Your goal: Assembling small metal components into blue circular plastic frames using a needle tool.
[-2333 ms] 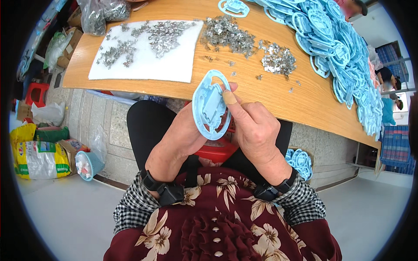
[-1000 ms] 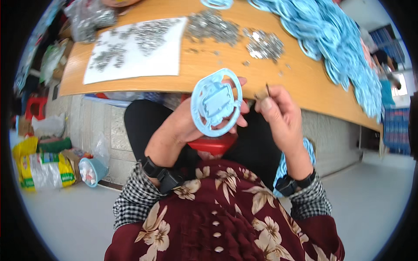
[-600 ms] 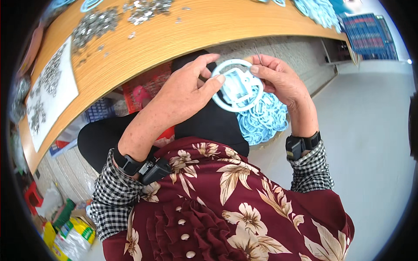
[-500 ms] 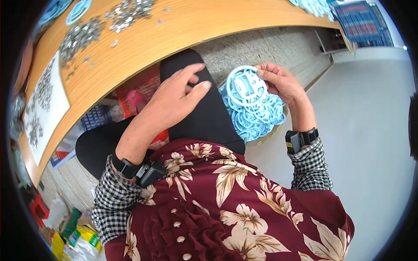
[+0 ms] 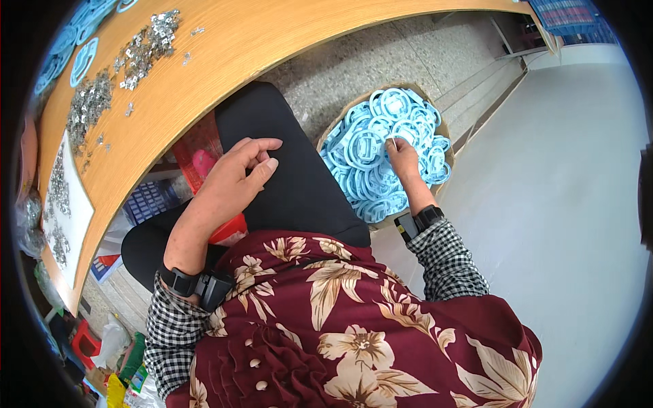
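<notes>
My right hand (image 5: 403,158) reaches down over a box (image 5: 445,178) heaped with pale blue plastic rings (image 5: 365,148), each with a small frame in its middle. Its thumb and finger are pinched together, with a thin metal tool (image 5: 394,141) only partly showing between them. Rings lie right under and beside the fingertips; whether they touch one cannot be told. My left hand (image 5: 238,170) hovers above my black-trousered leg, thumb and forefinger apart and the other fingers loosely bent, with nothing seen in it.
On the wooden table (image 5: 224,41) lie heaps of small metal clips (image 5: 151,47), and more clips sit on a white sheet (image 5: 71,204). Several blue rings (image 5: 83,62) lie at the table's far left. Bags and a red stool (image 5: 84,345) stand on the floor, lower left.
My right hand has gone down to the heap, and the ring it held up is no longer raised. My left hand has moved left and slightly down. The view has shifted.
</notes>
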Demonstrator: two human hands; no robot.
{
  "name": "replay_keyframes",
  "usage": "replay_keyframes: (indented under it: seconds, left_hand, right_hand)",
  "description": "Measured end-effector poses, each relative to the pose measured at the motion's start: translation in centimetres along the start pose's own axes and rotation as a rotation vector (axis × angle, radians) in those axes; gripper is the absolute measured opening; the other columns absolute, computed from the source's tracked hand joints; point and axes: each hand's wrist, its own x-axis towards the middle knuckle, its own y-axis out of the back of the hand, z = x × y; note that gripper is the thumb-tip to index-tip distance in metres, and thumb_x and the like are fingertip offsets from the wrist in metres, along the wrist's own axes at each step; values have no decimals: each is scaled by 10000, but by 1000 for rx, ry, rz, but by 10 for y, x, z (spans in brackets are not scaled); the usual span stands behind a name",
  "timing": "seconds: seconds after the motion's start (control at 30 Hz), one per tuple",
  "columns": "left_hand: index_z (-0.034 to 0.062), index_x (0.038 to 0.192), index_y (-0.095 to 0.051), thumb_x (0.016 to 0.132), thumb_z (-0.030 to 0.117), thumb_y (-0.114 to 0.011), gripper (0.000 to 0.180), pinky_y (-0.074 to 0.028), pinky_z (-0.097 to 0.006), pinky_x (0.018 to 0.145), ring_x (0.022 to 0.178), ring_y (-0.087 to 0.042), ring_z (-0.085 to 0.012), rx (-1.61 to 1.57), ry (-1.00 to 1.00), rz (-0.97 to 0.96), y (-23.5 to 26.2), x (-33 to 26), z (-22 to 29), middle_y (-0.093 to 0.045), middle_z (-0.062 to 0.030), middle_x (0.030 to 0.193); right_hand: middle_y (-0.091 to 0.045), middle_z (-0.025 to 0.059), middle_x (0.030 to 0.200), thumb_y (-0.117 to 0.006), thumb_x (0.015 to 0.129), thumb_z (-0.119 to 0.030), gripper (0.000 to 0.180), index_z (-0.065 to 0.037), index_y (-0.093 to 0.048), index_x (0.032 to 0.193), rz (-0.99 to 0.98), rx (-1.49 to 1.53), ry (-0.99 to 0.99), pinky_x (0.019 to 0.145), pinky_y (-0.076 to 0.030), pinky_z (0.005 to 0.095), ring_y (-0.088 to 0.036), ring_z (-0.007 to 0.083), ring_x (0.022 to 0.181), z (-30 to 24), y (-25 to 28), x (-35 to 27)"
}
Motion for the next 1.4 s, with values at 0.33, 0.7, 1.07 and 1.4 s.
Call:
replay_keyframes:
  seconds: [0.33,0.7,1.07,1.4]
  left_hand:
    - [55,1302,-602,999,213,-568,344,-502,-358,881,981,-625,-237,102,-255,-26,1,10,-34,-599,-108,1049]
    - [74,1387,-543,1029,339,-546,446,-504,-376,955,1100,-655,-259,102,-81,-98,42,-63,-32,-690,-135,1195]
    - [55,1327,-587,1020,292,-572,388,-501,-333,913,1025,-669,-224,-135,-71,186,56,-98,-61,-710,-120,1076]
    - [41,1310,-592,1024,263,-566,363,-492,-320,925,1041,-658,-199,-151,-47,169,48,-103,-66,-706,-101,1091]
  right_hand:
    - [-486,-39,684,-465,1062,-281,321,-46,-684,1050,159,601,475,552,-394,252,-461,75,602,-258,70,-8]
    - [-578,143,1323,-716,858,-113,412,-115,-626,1260,361,-285,1149,811,-553,402,-684,330,895,-529,29,19]
    - [-580,112,1236,-756,824,-132,256,-99,-692,1070,316,-272,1412,813,-546,419,-665,341,896,-597,6,68]
    - [-628,82,1066,-717,840,-92,200,-63,-671,1032,288,-190,1378,693,-527,335,-636,217,742,-581,20,72]
